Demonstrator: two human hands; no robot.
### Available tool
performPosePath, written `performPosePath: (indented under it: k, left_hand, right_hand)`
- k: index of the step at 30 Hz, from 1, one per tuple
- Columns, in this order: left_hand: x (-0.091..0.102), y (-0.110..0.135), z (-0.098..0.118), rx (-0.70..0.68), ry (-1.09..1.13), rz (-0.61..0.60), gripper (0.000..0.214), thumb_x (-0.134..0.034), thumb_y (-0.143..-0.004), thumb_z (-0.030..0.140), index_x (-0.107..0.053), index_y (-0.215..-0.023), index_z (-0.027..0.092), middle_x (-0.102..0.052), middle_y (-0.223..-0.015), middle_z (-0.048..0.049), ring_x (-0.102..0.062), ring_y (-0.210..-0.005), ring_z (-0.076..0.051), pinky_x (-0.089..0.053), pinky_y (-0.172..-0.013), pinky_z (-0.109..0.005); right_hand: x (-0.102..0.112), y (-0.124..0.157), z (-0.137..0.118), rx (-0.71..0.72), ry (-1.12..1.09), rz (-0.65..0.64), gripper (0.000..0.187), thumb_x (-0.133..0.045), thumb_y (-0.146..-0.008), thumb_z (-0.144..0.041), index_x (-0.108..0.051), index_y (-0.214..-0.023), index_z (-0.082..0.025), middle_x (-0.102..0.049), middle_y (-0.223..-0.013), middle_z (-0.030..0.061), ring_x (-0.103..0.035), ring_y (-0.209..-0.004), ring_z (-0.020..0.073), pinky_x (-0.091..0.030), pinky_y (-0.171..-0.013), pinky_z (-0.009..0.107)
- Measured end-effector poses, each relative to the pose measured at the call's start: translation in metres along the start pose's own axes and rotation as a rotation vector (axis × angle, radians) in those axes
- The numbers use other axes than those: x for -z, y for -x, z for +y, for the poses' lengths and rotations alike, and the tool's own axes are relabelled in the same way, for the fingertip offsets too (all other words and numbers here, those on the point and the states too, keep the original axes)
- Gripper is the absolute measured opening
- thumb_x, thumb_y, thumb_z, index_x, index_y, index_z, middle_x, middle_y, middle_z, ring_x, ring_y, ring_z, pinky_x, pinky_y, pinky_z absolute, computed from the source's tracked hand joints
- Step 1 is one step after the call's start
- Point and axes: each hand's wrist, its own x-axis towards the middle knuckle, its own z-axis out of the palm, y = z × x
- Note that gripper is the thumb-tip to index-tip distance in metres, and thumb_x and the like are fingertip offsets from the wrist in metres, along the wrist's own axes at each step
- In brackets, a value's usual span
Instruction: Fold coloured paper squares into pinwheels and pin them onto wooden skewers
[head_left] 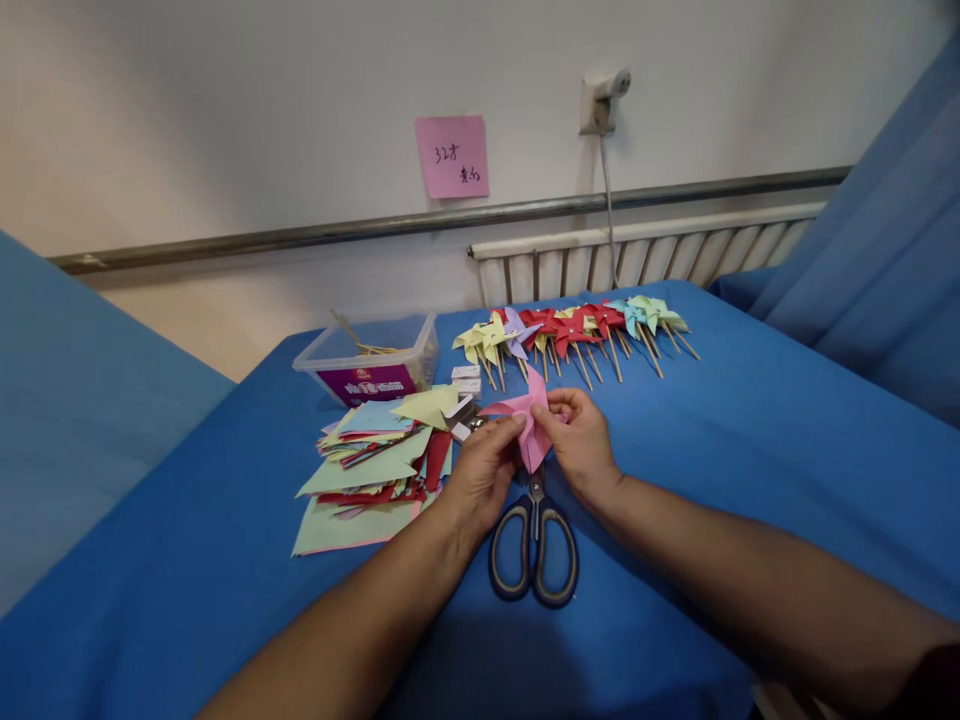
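Note:
A pink paper pinwheel (532, 440) with folded blades is held up between my two hands above the table. My left hand (487, 465) pinches its left side with thumb and fingers. On the other side, my right hand (581, 435) grips it, the thumb pressing near the centre. Whether a pin sits at the centre cannot be made out. Just below lies a pair of scissors (535, 550) with dark blue handles, its blades partly hidden under the pinwheel and my hands.
Left of my hands are stacked coloured paper sheets (367, 470). Behind them stands a clear plastic box (365, 365) with wooden sticks, beside small white boxes (466, 380). Several finished pinwheels (574, 328) on sticks lie along the back of the blue-covered table (712, 450), near a radiator (652, 250).

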Motion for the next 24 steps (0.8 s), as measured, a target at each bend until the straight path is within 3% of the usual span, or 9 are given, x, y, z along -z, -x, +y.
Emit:
performPosePath:
  k: [7, 18, 21, 24]
  left_hand:
    - [-0.003, 0.001, 0.000, -0.050, -0.022, 0.039, 0.018, -0.080, -0.056, 0.017, -0.065, -0.066, 0.012, -0.066, -0.064, -0.0017, -0.058, -0.058, -0.011, -0.045, -0.061, -0.023]
    - [-0.004, 0.001, 0.002, -0.088, -0.035, 0.088, 0.014, -0.077, -0.053, 0.011, -0.065, -0.061, 0.011, -0.066, -0.057, -0.0027, -0.058, -0.053, -0.011, -0.046, -0.058, -0.023]
    - [-0.002, -0.001, 0.007, -0.125, -0.029, 0.128, 0.014, -0.076, -0.052, 0.010, -0.064, -0.058, 0.011, -0.064, -0.055, -0.0013, -0.057, -0.052, -0.010, -0.046, -0.057, -0.023]
    - [0.002, -0.003, 0.013, -0.134, -0.004, 0.144, 0.015, -0.077, -0.052, 0.012, -0.064, -0.060, 0.011, -0.065, -0.057, -0.0013, -0.058, -0.054, -0.011, -0.047, -0.060, -0.023]
  right_hand:
    - [0.001, 0.002, -0.002, 0.042, 0.130, -0.032, 0.029, -0.069, -0.068, -0.035, -0.052, -0.085, -0.021, -0.060, -0.073, 0.0002, -0.057, -0.064, 0.0146, -0.050, -0.063, 0.029]
    - [0.001, 0.004, 0.004, 0.038, 0.111, -0.106, 0.029, -0.066, -0.072, -0.033, -0.052, -0.094, -0.020, -0.064, -0.080, 0.0025, -0.062, -0.073, 0.0171, -0.051, -0.068, 0.032]
    - [0.005, 0.004, -0.001, 0.140, 0.134, -0.138, 0.031, -0.061, -0.075, -0.026, -0.051, -0.104, -0.022, -0.065, -0.099, 0.0068, -0.062, -0.094, 0.0200, -0.049, -0.081, 0.036]
    - [0.010, 0.004, -0.008, 0.329, 0.274, -0.184, 0.036, -0.054, -0.074, -0.014, -0.052, -0.108, -0.024, -0.056, -0.119, 0.0083, -0.053, -0.114, 0.0213, -0.045, -0.091, 0.038]
